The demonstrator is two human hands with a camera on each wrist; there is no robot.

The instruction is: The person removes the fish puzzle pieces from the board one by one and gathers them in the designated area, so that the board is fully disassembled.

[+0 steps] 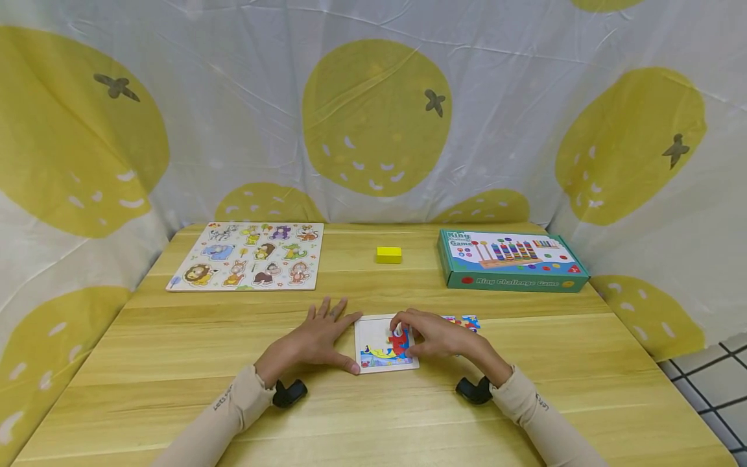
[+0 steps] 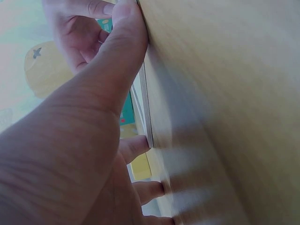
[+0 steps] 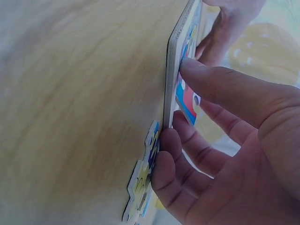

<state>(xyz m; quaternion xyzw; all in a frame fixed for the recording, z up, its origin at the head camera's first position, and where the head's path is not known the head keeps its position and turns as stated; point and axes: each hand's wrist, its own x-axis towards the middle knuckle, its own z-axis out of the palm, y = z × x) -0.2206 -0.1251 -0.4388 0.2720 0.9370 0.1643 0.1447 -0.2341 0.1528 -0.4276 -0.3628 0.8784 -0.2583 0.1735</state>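
A small jigsaw puzzle board (image 1: 373,327) with a pale tray and raised rim lies on the table, partly filled along its bottom and right with blue, yellow and red pieces. My left hand (image 1: 318,340) spreads its fingers at the board's left side, thumb at the lower corner and index finger at the upper one. Over the right side, my right hand (image 1: 438,335) pinches a red and blue puzzle piece (image 3: 188,104) with an eye printed on it. That piece tilts up from the board in the right wrist view. Loose puzzle pieces (image 1: 469,322) lie beside the right hand, partly hidden by it.
An animal puzzle board (image 1: 248,256) lies at the back left. A yellow block (image 1: 388,255) stands at the back middle, and a green Ring Challenge Game box (image 1: 515,261) is at the back right. A fruit-patterned curtain (image 1: 373,117) hangs behind the table.
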